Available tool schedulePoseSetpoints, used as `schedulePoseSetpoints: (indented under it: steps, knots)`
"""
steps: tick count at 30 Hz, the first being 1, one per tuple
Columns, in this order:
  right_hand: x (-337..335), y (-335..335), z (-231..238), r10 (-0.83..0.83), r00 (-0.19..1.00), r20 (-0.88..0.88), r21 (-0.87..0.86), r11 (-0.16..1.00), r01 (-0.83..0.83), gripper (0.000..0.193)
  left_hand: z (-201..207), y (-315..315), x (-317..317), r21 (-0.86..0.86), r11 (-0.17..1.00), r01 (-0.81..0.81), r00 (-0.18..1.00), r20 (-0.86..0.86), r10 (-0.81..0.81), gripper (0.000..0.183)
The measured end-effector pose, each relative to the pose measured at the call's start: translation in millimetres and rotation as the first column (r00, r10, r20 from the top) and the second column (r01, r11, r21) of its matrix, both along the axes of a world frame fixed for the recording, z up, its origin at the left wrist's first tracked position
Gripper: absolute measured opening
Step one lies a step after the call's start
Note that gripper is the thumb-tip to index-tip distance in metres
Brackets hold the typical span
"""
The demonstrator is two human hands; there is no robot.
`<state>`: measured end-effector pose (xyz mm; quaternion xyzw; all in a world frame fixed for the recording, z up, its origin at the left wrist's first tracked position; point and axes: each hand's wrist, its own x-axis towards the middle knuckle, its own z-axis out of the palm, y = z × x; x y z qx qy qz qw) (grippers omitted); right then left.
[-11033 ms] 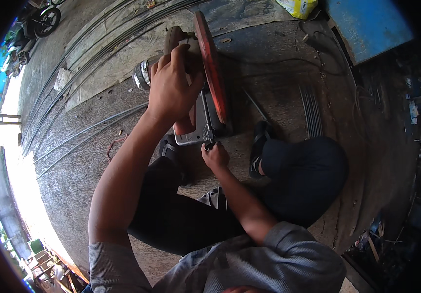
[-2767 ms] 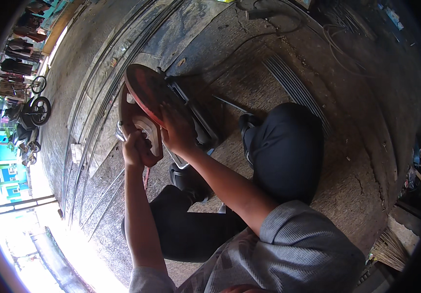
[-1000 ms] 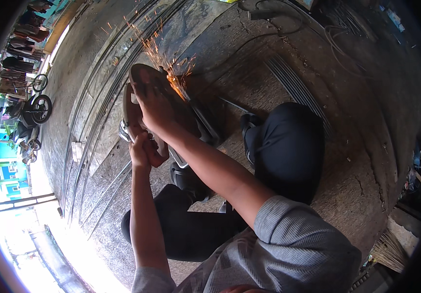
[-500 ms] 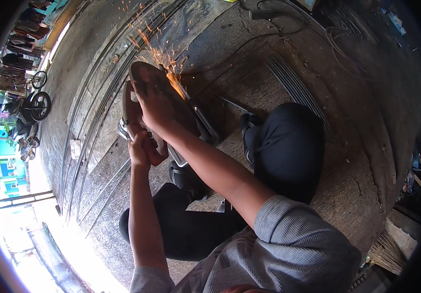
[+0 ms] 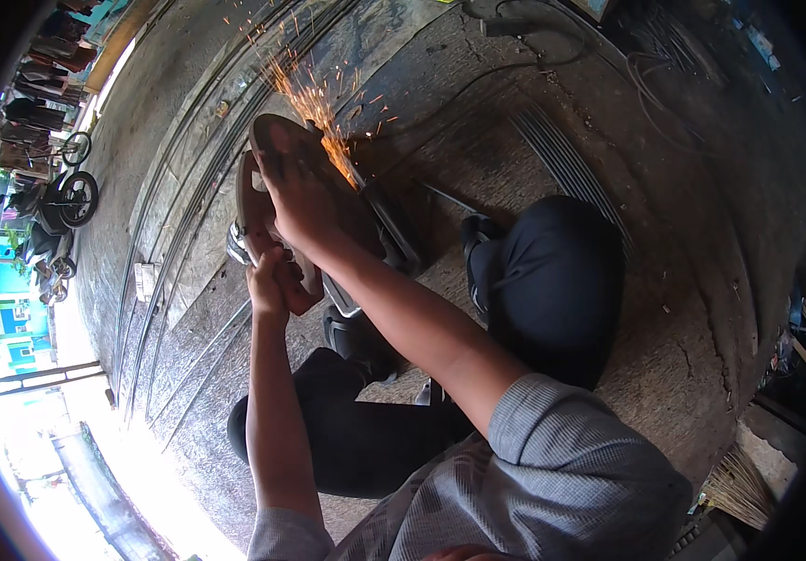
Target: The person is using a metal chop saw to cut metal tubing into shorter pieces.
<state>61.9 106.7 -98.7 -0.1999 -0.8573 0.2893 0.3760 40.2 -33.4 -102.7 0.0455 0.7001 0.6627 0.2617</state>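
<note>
A cut-off saw with a round, dark brownish guard stands in front of me, tilted. My left hand is closed around its reddish-brown handle. My right hand lies over the guard with its fingers stretched out along the surface. Orange sparks spray up and to the left from the saw's far side. Beside the guard runs the dark base of the saw. The guard and my hands hide the disc and the spot being cut.
A bundle of metal rods lies on the floor at the right. Long thin bars stretch along the left. A cable curves across the far floor. My bent knee is close by. A motorcycle stands far left, a broom lower right.
The spark spray has changed shape, with more sparks flying off to the right. The saw and both hands have stayed almost where they were.
</note>
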Motion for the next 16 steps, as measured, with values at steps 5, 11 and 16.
schedulePoseSetpoints:
  steps: [5, 11, 16]
  knots:
    - [-0.9, -0.2, -1.5, -0.004, 1.0, -0.001, 0.004, 1.0, 0.004, 0.065, -0.3, 0.6, 0.3, 0.003, 1.0, -0.021, 1.0, 0.009, 0.021, 0.026]
    - [-2.1, 0.1, -2.4, -0.003, 1.0, -0.029, 0.007, 1.0, 0.003, 0.069, 2.1, 0.5, 2.2, -0.009, 1.0, -0.014, 1.0, 0.008, 0.014, 0.025]
    - [-0.9, 0.0, -4.0, 0.024, 1.0, 0.008, -0.024, 0.999, -0.024, 0.071, 1.0, 1.0, 1.2, 0.012, 1.0, -0.011, 1.0, 0.014, 0.011, 0.026]
